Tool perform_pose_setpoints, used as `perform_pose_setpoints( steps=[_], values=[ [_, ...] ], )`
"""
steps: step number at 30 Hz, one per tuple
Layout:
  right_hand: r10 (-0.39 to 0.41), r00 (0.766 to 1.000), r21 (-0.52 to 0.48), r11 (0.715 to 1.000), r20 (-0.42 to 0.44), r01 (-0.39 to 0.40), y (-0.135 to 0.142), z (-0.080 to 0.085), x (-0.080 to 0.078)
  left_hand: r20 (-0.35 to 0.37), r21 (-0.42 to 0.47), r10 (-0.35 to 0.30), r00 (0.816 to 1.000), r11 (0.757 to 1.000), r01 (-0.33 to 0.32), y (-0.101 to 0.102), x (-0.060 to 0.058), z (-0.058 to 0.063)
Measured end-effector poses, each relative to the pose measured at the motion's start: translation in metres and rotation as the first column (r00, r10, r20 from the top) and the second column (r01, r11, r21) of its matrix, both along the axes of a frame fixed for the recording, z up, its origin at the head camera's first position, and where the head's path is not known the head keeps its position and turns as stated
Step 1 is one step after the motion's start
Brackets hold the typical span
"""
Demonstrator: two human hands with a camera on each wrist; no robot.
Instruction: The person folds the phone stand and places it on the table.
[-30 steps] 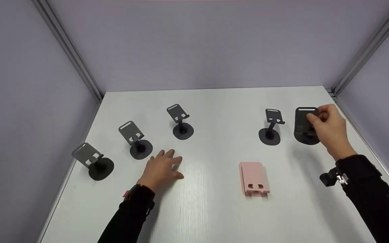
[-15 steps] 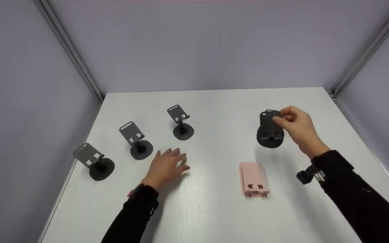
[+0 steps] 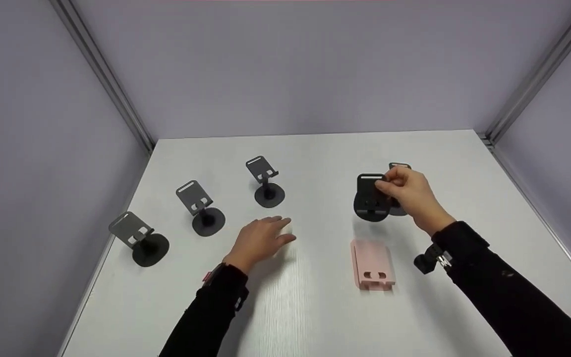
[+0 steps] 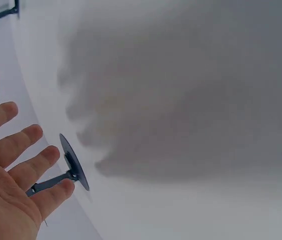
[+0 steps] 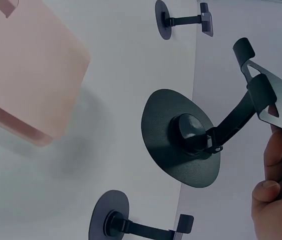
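My right hand (image 3: 414,196) pinches the upper plate of a black phone stand (image 3: 366,198) between thumb and fingers. In the right wrist view that held stand's round base (image 5: 156,130) hangs tilted, with its arm bent up to the slotted plate. Partly hidden behind this hand is another black phone stand (image 3: 400,211). Toward me from the held stand lies a folded pink phone stand (image 3: 373,260). My left hand (image 3: 260,241) hovers over the table with fingers spread, holding nothing; the left wrist view shows its palm (image 4: 6,200).
On the left of the white table (image 3: 315,317) stand three more black phone stands: a near one (image 3: 150,249), a middle one (image 3: 208,221) and a far one (image 3: 269,195). Pale panels (image 3: 285,69) enclose the back and both sides.
My right hand has carried the held phone stand leftward from the right side, passing in front of the standing one. My left hand has drifted a little to the right.
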State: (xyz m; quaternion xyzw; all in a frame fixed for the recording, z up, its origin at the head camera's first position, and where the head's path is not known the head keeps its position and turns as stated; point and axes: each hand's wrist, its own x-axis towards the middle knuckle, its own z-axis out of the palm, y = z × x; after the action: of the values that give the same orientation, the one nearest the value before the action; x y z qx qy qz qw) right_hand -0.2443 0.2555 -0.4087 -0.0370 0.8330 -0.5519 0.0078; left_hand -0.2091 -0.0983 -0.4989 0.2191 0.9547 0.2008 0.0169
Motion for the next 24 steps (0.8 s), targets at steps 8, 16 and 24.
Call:
perform_pose_setpoints(
  steps=[8,16,24],
  values=[
    [0.093,0.995,0.019,0.995,0.041,-0.094,-0.012,-0.004,0.002,0.096,0.080,-0.031,0.995,0.997,0.023,0.028,-0.008,0.011],
    [0.163,0.985,-0.023,0.987,0.056,-0.162,-0.027,-0.005,0.004,0.210,0.290,-0.034,0.977,0.957,-0.029,0.058,-0.017,0.013],
    [0.228,0.972,-0.097,0.970,0.047,-0.223,-0.042,-0.012,0.006,0.356,0.536,-0.058,0.933,0.830,-0.153,0.079,-0.021,0.014]
  ],
)
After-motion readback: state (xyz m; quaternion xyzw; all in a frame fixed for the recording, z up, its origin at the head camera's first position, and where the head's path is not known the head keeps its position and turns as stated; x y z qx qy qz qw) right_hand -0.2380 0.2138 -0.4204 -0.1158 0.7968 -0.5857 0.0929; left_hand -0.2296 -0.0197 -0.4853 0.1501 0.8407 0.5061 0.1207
